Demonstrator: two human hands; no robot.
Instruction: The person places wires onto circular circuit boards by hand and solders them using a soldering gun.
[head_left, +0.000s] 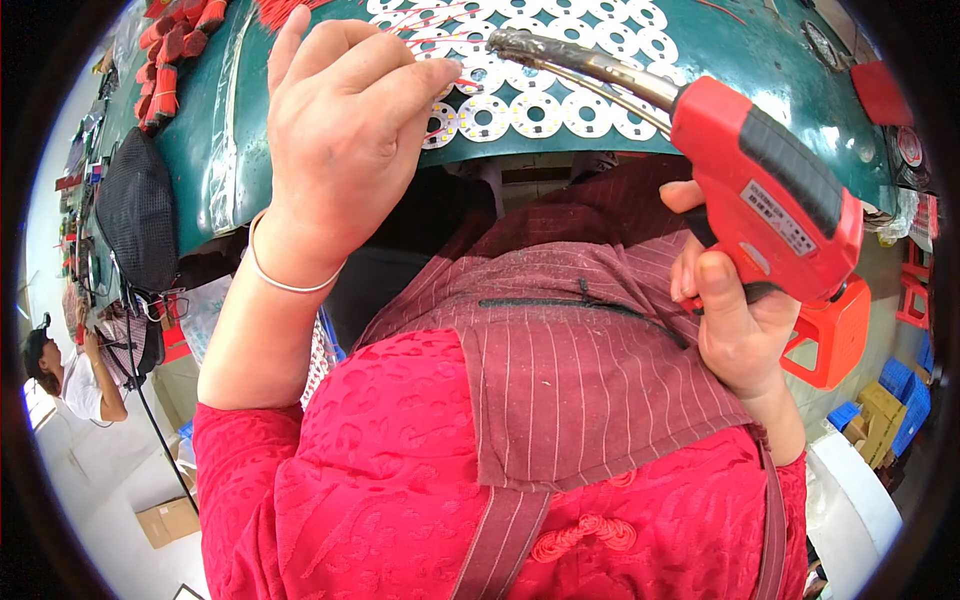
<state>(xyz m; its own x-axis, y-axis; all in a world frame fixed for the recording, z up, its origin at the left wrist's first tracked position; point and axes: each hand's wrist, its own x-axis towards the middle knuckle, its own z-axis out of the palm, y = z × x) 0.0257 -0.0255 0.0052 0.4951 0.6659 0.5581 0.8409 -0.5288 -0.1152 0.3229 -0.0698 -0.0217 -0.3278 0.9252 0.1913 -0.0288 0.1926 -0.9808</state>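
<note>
My left hand [345, 130] is over the near edge of the green table [225, 180], thumb and index finger pinched on a thin red wire [467, 83]. My right hand [740, 330] wraps around the grip of a red and black soldering gun [770, 190]. The gun's long metal nozzle points left, its darkened tip close to my left fingertips. Beneath both lie rows of white ring-shaped LED boards [553, 124], some with red wires across them. Whether the tip touches a board I cannot tell.
Bundles of red wire [163, 92] lie at the table's far left, near a black mesh item [140, 205]. A red stool [850, 325] stands to the right, with a cardboard box [880, 415] beyond. Another person [80, 375] is at the far left.
</note>
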